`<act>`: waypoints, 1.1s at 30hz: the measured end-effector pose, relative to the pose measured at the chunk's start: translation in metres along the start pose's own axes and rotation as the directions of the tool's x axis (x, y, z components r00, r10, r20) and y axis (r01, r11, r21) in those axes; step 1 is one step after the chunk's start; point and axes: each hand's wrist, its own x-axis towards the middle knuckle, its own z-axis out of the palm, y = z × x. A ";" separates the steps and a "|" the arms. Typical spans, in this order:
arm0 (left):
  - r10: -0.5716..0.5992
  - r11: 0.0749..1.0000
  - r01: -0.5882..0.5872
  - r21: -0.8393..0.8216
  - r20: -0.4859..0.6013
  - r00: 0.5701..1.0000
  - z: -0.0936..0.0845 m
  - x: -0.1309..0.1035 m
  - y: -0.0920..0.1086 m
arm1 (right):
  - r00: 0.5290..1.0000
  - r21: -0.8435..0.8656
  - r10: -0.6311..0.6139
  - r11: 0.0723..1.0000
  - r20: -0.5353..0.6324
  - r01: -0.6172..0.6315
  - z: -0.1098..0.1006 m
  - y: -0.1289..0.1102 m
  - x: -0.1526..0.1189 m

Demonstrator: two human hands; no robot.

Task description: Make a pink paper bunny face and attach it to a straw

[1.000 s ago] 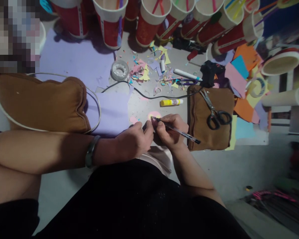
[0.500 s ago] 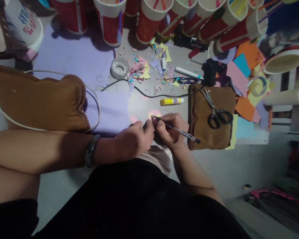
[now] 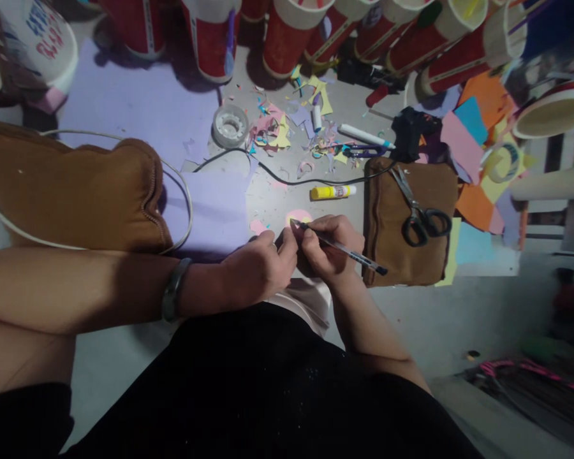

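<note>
One brown cushion [image 3: 71,191] at left, purple sheet [image 3: 208,207] right of it, tape roll [image 3: 230,126] farther off. Left hand [image 3: 261,268] has fingers curled near pink paper piece [image 3: 300,212]; cannot tell if they pinch anything. Pink paper piece lies on table [image 3: 277,207], at pen tip. Right hand [image 3: 330,248] grips slanted pen [image 3: 347,249]. Yellow-and-white tube [image 3: 333,192] lies beyond. Scissors [image 3: 415,210] rest on right-hand brown cushion [image 3: 392,255]; orange paper [image 3: 476,207] farther right.

Craft workspace — table [image 3: 277,167] with paper scraps [image 3: 270,131], scissors [image 3: 414,207], cups [image 3: 287,38]
</note>
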 end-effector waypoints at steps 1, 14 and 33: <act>0.009 1.000 -0.009 0.012 -0.010 1.000 0.000 0.000 0.000 | 1.000 0.000 0.001 1.000 0.007 -0.001 0.000 0.000 0.000; -0.019 1.000 0.021 0.020 -0.068 0.997 0.000 0.001 -0.001 | 0.999 0.032 -0.032 0.999 -0.014 0.032 0.001 0.002 0.002; -0.010 1.000 0.010 0.003 0.004 1.000 -0.006 0.003 -0.002 | 0.995 -0.016 0.012 1.000 -0.097 -0.014 0.004 -0.001 0.001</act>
